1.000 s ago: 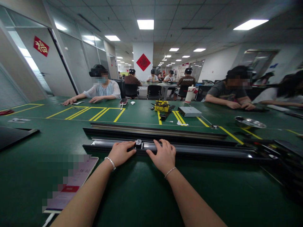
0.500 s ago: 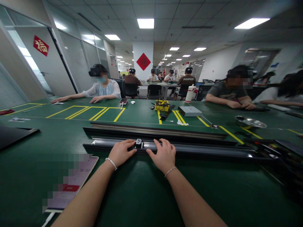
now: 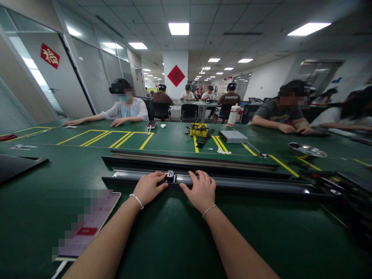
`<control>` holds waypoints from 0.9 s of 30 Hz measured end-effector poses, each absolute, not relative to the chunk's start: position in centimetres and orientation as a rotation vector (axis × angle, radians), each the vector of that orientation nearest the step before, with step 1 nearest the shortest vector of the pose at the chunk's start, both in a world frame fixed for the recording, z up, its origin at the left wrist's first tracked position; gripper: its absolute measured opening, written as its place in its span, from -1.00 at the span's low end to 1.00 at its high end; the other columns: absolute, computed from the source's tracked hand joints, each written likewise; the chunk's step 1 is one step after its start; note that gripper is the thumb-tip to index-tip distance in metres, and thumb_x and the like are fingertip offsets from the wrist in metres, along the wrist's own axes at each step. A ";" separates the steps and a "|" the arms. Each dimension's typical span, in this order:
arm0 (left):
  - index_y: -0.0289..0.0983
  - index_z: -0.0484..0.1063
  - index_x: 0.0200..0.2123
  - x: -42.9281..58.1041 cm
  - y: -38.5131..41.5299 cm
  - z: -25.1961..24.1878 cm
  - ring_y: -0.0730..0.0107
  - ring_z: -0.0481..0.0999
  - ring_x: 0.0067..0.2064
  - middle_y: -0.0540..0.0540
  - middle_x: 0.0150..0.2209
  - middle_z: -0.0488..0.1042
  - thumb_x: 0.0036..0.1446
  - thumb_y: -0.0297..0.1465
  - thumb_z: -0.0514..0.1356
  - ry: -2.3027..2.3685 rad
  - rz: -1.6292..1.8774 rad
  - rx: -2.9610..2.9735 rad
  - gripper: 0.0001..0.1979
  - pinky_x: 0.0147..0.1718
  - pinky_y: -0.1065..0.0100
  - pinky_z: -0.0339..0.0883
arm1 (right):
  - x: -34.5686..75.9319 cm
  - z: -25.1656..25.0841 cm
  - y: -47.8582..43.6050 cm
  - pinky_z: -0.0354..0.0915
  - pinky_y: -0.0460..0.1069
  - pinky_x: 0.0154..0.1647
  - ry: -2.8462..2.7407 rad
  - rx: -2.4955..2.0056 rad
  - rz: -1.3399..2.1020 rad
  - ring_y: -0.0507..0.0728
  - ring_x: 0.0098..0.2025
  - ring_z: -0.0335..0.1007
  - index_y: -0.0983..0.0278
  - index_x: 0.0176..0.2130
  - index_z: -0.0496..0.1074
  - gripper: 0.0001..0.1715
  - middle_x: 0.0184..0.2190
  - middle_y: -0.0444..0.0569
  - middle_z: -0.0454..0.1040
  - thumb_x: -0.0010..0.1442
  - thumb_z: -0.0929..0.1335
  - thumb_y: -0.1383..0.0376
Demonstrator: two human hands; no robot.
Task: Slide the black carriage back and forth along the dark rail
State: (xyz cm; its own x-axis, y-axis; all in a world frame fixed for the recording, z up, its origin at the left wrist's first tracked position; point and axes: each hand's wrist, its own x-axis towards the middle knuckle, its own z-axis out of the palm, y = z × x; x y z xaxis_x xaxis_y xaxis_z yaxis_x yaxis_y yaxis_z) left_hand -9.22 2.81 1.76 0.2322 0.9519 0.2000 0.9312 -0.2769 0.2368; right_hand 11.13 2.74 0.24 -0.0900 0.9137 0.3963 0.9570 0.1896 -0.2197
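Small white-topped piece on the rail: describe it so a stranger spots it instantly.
Across the green table runs the nearer dark rail. Between the left hand and right hand sits the small piece; its white, patterned top sets it apart from the rail.

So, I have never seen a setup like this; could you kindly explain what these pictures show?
There is no machine here: these are a person's bare left hand and right hand. Every picture comes from one camera on that person's head, looking forward and down. Both hands are at a long dark rail, one either side of a small black-and-white piece; whether they grip the rail is hard to tell. On the green table also lie a phone by the left forearm, a second rail beyond the first and, farther off, a grey box and a metal bowl.
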 end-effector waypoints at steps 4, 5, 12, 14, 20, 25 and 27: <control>-0.13 0.33 0.00 -9.3 2.9 1.5 0.29 0.32 0.03 0.01 0.05 0.34 0.10 -0.16 0.00 1.847 0.467 2.417 -0.58 -0.01 0.29 0.17 | 11.1 0.2 2.8 -0.14 0.14 0.03 -2.025 -1.755 -0.131 0.26 0.12 -0.01 0.14 0.06 0.26 -0.34 0.08 0.07 0.22 0.08 0.16 -0.12; -0.13 0.33 0.01 -9.3 2.9 1.5 0.29 0.32 0.03 0.01 0.05 0.34 0.10 -0.16 0.00 1.846 0.464 2.419 -0.58 -0.01 0.29 0.17 | 11.1 0.2 2.8 -0.14 0.14 0.04 -2.022 -1.756 -0.129 0.25 0.12 -0.01 0.14 0.06 0.26 -0.35 0.08 0.07 0.22 0.08 0.16 -0.12; -0.16 0.33 0.01 -9.4 2.9 1.4 0.28 0.34 0.02 0.00 0.04 0.35 0.11 -0.16 -0.02 1.841 0.473 2.451 -0.57 -0.03 0.29 0.18 | 11.1 0.2 2.8 -0.14 0.14 0.04 -2.015 -1.739 -0.116 0.25 0.12 -0.01 0.15 0.05 0.27 -0.36 0.07 0.08 0.22 0.07 0.18 -0.11; -0.15 0.33 0.00 -9.4 2.8 1.4 0.29 0.34 0.02 0.00 0.04 0.35 0.11 -0.16 -0.02 1.837 0.473 2.451 -0.58 -0.03 0.30 0.18 | 11.1 0.2 2.8 -0.14 0.14 0.04 -2.014 -1.745 -0.107 0.25 0.12 -0.02 0.15 0.05 0.27 -0.36 0.08 0.08 0.22 0.07 0.18 -0.10; -0.13 0.32 0.01 -9.2 2.9 1.4 0.27 0.32 0.03 0.01 0.05 0.34 0.11 -0.15 -0.02 1.832 0.444 2.475 -0.57 -0.03 0.28 0.18 | 11.1 0.4 2.7 -0.14 0.13 0.03 -2.021 -1.741 -0.120 0.25 0.12 -0.01 0.15 0.04 0.27 -0.36 0.07 0.07 0.22 0.08 0.17 -0.10; -0.12 0.30 0.03 -9.0 2.9 1.3 0.24 0.32 0.03 0.02 0.07 0.33 0.11 -0.14 -0.03 1.844 0.414 2.508 -0.56 -0.05 0.22 0.18 | 11.1 0.3 2.7 -0.14 0.12 0.03 -2.016 -1.738 -0.124 0.24 0.12 -0.01 0.14 0.05 0.27 -0.37 0.07 0.06 0.23 0.07 0.19 -0.10; -0.12 0.30 0.02 -9.0 2.9 1.2 0.25 0.32 0.03 0.03 0.07 0.33 0.11 -0.14 -0.03 1.836 0.418 2.510 -0.57 -0.05 0.23 0.18 | 11.1 0.2 2.8 -0.14 0.13 0.03 -2.015 -1.733 -0.119 0.24 0.11 -0.01 0.14 0.04 0.27 -0.36 0.07 0.07 0.23 0.07 0.19 -0.10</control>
